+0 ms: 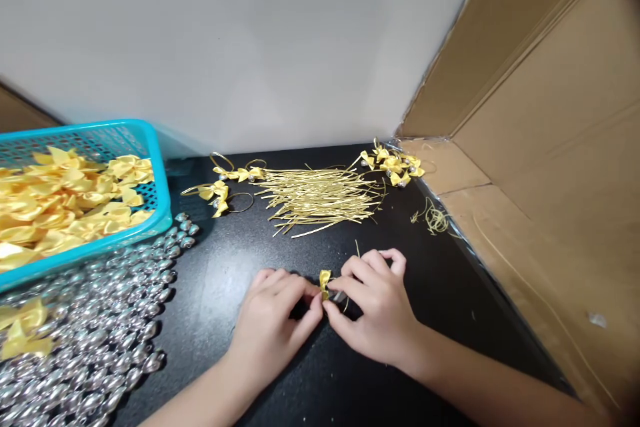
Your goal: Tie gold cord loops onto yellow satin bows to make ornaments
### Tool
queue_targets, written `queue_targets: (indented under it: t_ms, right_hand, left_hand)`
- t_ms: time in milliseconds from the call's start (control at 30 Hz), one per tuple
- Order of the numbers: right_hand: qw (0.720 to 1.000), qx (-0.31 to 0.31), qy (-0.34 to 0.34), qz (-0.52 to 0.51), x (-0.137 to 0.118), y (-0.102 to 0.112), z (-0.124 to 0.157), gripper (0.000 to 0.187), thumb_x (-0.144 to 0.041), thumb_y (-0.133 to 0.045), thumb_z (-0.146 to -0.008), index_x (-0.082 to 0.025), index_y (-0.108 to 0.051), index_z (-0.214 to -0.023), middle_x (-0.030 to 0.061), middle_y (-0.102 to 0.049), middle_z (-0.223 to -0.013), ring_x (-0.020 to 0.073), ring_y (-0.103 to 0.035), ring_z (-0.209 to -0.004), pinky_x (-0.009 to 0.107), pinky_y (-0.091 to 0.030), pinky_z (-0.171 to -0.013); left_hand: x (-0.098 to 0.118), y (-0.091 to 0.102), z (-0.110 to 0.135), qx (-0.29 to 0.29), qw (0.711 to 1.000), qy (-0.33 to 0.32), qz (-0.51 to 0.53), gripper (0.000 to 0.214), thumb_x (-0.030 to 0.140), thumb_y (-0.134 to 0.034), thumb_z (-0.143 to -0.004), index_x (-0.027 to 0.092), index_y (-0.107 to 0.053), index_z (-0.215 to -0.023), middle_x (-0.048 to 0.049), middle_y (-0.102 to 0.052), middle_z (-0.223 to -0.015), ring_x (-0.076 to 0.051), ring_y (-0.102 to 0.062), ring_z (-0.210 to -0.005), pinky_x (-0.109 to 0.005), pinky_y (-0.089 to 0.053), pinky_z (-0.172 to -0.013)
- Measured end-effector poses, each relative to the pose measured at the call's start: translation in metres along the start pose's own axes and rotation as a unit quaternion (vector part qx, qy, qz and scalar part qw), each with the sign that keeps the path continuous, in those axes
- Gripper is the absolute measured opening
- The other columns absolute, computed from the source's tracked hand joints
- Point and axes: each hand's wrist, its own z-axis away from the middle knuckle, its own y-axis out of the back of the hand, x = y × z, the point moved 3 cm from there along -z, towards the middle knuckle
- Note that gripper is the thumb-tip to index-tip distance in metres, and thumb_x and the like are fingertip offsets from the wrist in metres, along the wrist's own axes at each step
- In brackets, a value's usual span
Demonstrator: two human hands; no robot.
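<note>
My left hand (273, 320) and my right hand (377, 310) meet low on the black table (225, 267), fingertips pinched together around a small yellow ribbon bow (325, 280). A silver bead and a bit of gold thread seem to sit between the fingers, mostly hidden. Both hands rest on the tabletop.
A teal basket (155, 173) of yellow bows stands at the left, above a heap of silver beads (90, 353). Behind lie a bundle of gold threads (315, 197), finished bows with loops (223, 187) and another cluster of bows (393, 165). A cardboard wall (540, 167) closes the right side.
</note>
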Motion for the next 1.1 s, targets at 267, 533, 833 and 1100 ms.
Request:
queue_targets:
  t_ms: [267, 533, 833, 1100]
  right_hand:
    - [0.996, -0.01, -0.052, -0.067, 0.0033, -0.0049, 0.0029, 0.011, -0.017, -0.062, -0.079, -0.021, -0.063, -0.069, -0.0013, -0.061, -0.073, 0.0163, -0.051, -0.075, 0.038, -0.024, -0.077]
    - [0.996, 0.001, -0.048, -0.08, 0.0026, -0.0021, 0.0006, 0.01, -0.017, -0.06, -0.078, -0.021, -0.063, -0.07, -0.0012, -0.058, -0.072, 0.0161, -0.051, -0.073, 0.037, -0.025, -0.075]
    - [0.995, 0.005, -0.034, -0.089, 0.0032, -0.0027, 0.0016, 0.012, -0.019, -0.06, -0.084, -0.022, -0.064, -0.073, -0.0014, -0.061, -0.074, 0.0156, -0.053, -0.075, 0.037, -0.026, -0.077]
    - [0.997, 0.019, -0.01, -0.079, 0.0048, -0.0037, 0.0022, 0.013, -0.02, -0.061, -0.087, -0.023, -0.066, -0.076, -0.0019, -0.063, -0.075, 0.0152, -0.053, -0.075, 0.037, -0.027, -0.076]
  left_hand:
    - [0.0002, 0.0009, -0.0006, 0.007, 1.0, -0.01, 0.002, 0.016, 0.018, -0.055, -0.086, 0.02, -0.059, -0.071, 0.0024, -0.066, -0.059, -0.017, -0.06, -0.056, -0.032, -0.041, -0.061]
    - [0.0013, 0.0016, -0.0005, 0.003, 1.0, -0.001, 0.01, 0.009, 0.018, -0.056, -0.084, 0.021, -0.061, -0.078, 0.0016, -0.063, -0.061, -0.018, -0.057, -0.059, -0.032, -0.039, -0.061]
    - [-0.0022, -0.0016, -0.0015, -0.027, 0.999, -0.006, 0.038, 0.011, 0.019, -0.058, -0.086, 0.02, -0.068, -0.081, -0.0006, -0.062, -0.063, -0.019, -0.055, -0.061, -0.031, -0.037, -0.06]
    - [-0.0046, -0.0019, -0.0046, -0.044, 0.993, 0.05, 0.093, 0.01, 0.025, -0.06, -0.086, 0.021, -0.065, -0.078, -0.0005, -0.065, -0.069, -0.019, -0.057, -0.066, -0.032, -0.041, -0.063]
